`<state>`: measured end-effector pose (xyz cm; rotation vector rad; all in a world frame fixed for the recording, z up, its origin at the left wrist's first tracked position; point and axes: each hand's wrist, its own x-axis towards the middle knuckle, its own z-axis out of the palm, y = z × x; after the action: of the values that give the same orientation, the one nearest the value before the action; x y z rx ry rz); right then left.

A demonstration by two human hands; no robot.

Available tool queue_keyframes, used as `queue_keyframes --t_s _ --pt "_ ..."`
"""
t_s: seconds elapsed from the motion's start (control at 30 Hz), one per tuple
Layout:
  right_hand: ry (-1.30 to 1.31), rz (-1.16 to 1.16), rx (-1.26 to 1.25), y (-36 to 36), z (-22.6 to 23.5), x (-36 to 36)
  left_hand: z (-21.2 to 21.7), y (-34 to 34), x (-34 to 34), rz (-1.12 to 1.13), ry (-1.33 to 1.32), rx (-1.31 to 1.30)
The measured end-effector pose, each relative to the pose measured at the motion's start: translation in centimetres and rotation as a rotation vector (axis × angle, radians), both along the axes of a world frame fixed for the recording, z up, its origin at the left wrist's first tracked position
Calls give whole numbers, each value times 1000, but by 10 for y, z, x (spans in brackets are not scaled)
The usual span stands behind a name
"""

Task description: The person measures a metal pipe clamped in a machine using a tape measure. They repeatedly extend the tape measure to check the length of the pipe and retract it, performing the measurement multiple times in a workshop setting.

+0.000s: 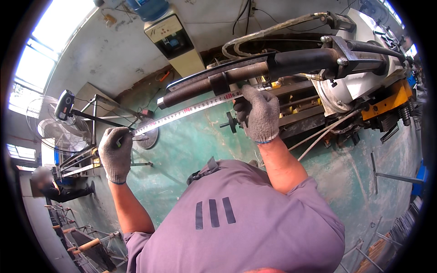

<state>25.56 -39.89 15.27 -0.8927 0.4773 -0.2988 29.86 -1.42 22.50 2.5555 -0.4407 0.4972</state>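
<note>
Scuffed green floor, ridged metal rod, flat tape measure pinched by fuzzy-gloved left hand and right hand

This was an industrial workshop, most likely for metalwork. A heavy machine with a thick, threaded shaft, bent hoses and a small handwheel filled much of one side. The green-painted floor was worn and scuffed, and the wall was stained. Welded metal racks, a caged fan and a graduated tape measure suited such a shop, and a water dispenser served its workers.
</note>
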Motion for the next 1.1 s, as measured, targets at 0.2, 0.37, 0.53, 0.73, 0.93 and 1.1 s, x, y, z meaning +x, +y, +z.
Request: queue_keyframes --t_s 0.2,0.37,0.53,0.73,0.93,1.1 --pt "-17 49 -34 -4 -5 -1 0 0 -1 -12 1 -7" --pt "-10 30 -29 -2 -2 -1 2 -3 -2 -17 20 -6" --pt "7 31 -61 -2 0 -3 0 -5 -1 -11 60 -14" --pt "-99 57 -149 14 4 -29 -25 -16 -10 -91 281 -73" --pt "-172 34 -285 19 0 -38 -61 -28 -26 -90 650 -188" --pt "-333 17 -467 19 -8 -41 -91 -28 -34 -56 833 -324"
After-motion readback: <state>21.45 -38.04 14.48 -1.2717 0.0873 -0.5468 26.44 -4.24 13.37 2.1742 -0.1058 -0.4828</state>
